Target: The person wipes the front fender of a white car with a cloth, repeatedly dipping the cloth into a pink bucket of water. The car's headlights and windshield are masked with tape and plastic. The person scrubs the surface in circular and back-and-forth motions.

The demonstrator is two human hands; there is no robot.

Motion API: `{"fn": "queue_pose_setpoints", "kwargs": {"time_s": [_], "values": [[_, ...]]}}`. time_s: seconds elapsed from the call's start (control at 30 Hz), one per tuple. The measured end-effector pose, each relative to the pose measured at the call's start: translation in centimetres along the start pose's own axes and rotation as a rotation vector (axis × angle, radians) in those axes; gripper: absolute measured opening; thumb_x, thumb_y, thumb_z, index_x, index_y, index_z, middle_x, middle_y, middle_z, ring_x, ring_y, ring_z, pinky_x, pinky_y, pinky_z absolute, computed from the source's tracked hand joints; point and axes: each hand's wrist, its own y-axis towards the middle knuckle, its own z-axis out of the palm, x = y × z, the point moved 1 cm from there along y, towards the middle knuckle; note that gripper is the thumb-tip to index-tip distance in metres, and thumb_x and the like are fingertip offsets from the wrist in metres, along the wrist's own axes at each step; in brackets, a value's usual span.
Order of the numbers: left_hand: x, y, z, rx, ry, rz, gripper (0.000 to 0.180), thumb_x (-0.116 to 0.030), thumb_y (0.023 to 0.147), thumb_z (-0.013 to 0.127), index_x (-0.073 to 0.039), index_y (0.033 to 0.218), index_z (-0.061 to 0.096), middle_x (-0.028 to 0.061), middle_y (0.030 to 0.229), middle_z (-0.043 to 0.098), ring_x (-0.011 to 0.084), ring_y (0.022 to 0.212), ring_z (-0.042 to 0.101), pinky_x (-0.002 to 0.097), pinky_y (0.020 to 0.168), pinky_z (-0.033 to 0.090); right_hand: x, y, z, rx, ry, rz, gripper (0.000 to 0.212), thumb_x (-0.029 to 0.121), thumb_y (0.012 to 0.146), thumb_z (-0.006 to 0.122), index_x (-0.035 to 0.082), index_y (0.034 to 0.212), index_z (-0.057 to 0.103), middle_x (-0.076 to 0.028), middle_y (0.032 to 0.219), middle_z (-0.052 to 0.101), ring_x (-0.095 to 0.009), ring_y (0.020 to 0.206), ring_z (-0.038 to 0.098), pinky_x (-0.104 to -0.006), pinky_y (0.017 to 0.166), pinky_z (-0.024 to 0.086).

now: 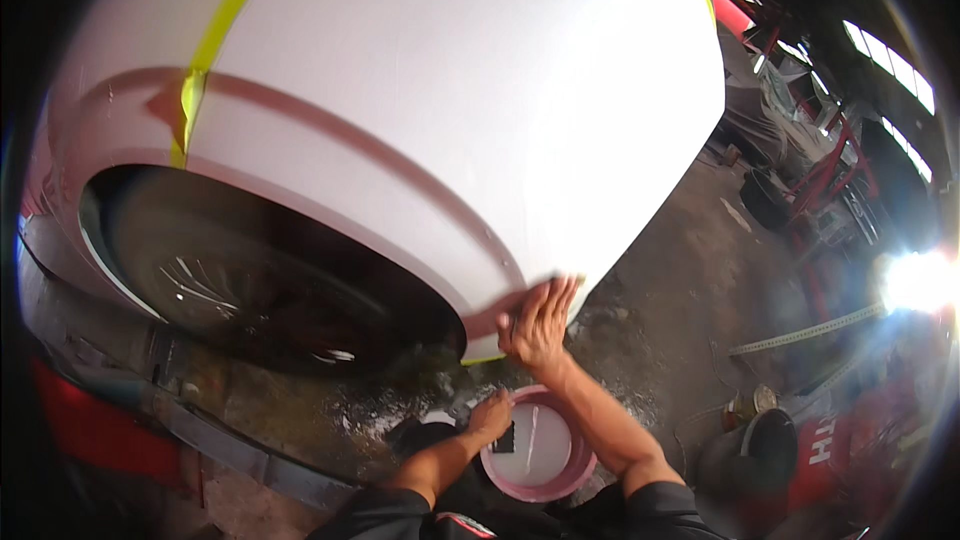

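Note:
A white car body panel (420,70) fills the upper middle, its curved edge running around a dark wheel (210,290). My right hand (540,325) lies flat against the panel's lower corner, fingers stretched out. Whether something thin is under its palm is hidden. Below it stands a pink basin (588,460) with cloudy liquid inside. At the basin's left rim, my left hand (490,415) is closed on a small dark rectangular sheet (504,439), which hangs over the liquid.
Yellow tape (225,20) runs down the panel to the wheel arch. Wet floor (390,395) surrounds the basin. At right are a dark round container (770,435), a small can (763,399), a red object (825,455) and a bright lamp (918,282). A grey rail (215,440) lies at lower left.

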Motion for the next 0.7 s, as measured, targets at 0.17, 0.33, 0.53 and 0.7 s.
{"fn": "queue_pose_setpoints", "kwargs": {"time_s": [0.17, 0.33, 0.53, 0.7], "values": [[-0.7, -1.0, -1.7, 0.036, -0.113, -0.029, 0.031, -0.029, 0.094, 0.048, 0.000, 0.105, 0.053, 0.0251, 0.100, 0.062, 0.0416, 0.095, 0.062, 0.0505, 0.079, 0.050, 2.3, 10.5, -5.9, -0.080, -0.071, 0.053, 0.073, 0.027, 0.091, 0.045, -0.012, 0.144, 0.014, -0.039, 0.148, 0.009, -0.057, 0.137, 0.009, -0.0655, 0.110, 0.010], [0.0, 0.7, -1.2, -0.002, -0.068, 0.010, 0.034, -0.029, 0.094, 0.050, 0.001, 0.110, 0.050, 0.0258, 0.110, 0.059, 0.0417, 0.098, 0.062, 0.0502, 0.083, 0.049, -1.4, -2.0, 1.8, -0.048, -0.053, 0.022, 0.077, 0.025, 0.088, 0.044, -0.015, 0.144, 0.010, -0.040, 0.148, 0.008, -0.058, 0.137, 0.007, -0.0652, 0.111, 0.005], [0.1, 0.8, -0.5, 0.046, -0.076, -0.033, 0.027, -0.026, 0.093, 0.051, -0.001, 0.104, 0.052, 0.0239, 0.103, 0.062, 0.0417, 0.094, 0.062, 0.0512, 0.081, 0.049, -5.1, 14.6, -8.1, -0.317, -0.028, 0.144, 0.067, 0.016, 0.091, 0.039, -0.016, 0.143, 0.012, -0.040, 0.148, 0.010, -0.056, 0.138, 0.009, -0.0573, 0.114, 0.009], [0.3, 0.8, -1.9, 0.016, -0.034, 0.002, 0.028, -0.026, 0.093, 0.051, -0.001, 0.106, 0.052, 0.0239, 0.107, 0.060, 0.0420, 0.097, 0.061, 0.0501, 0.084, 0.049, -3.6, 7.4, -3.1, -0.236, -0.035, 0.017, 0.070, 0.008, 0.085, 0.042, -0.017, 0.142, 0.011, -0.043, 0.145, 0.009, -0.060, 0.135, 0.011, -0.0626, 0.111, 0.011]]}}
